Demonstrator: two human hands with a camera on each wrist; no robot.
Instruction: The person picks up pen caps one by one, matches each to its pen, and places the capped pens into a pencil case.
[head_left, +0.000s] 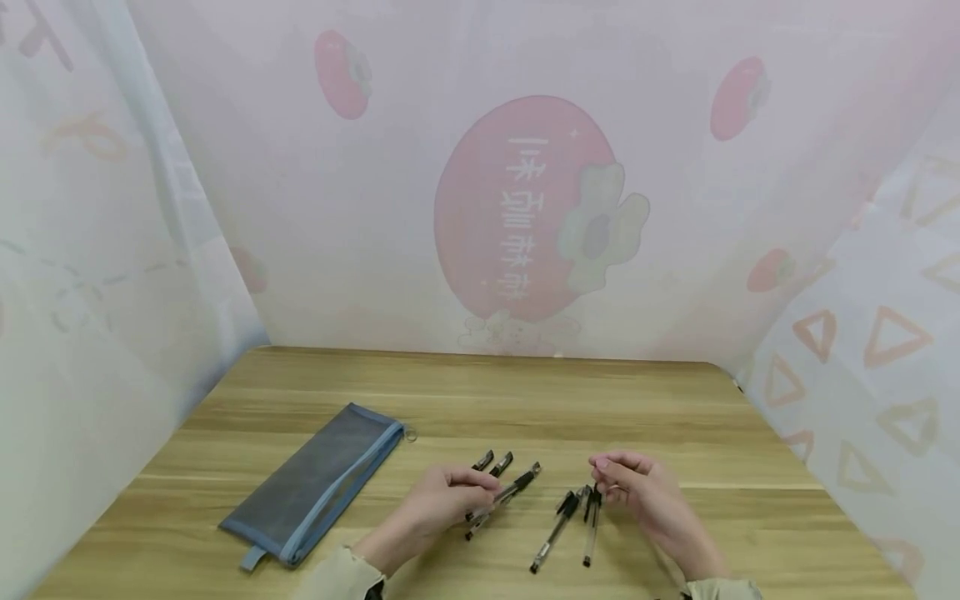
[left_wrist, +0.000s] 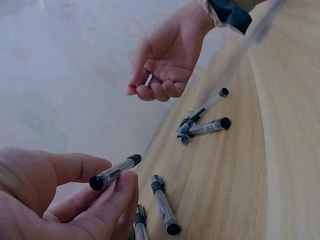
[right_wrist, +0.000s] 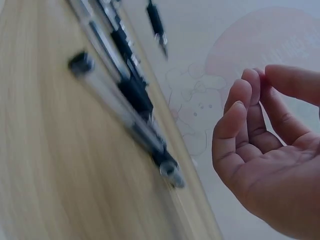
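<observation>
My left hand [head_left: 438, 504] pinches a clear gel pen [head_left: 517, 485] with a black grip, thumb on one side and fingers on the other. In the left wrist view the held pen [left_wrist: 115, 173] points its black end at the camera. Two more pens [head_left: 501, 463] lie partly hidden behind that hand. My right hand [head_left: 648, 492] is raised at the right, fingers loosely bent, thumb tip meeting the index tip, nothing visible between them. Close below it a pen [head_left: 591, 533] lies beside another pen [head_left: 553, 533], their black caps near each other.
A blue-grey mesh zip pouch [head_left: 307, 479] lies flat on the left of the wooden table [head_left: 480, 392], its zipper side towards the pens. Patterned cloth [head_left: 405, 250] hangs behind the table and at both sides.
</observation>
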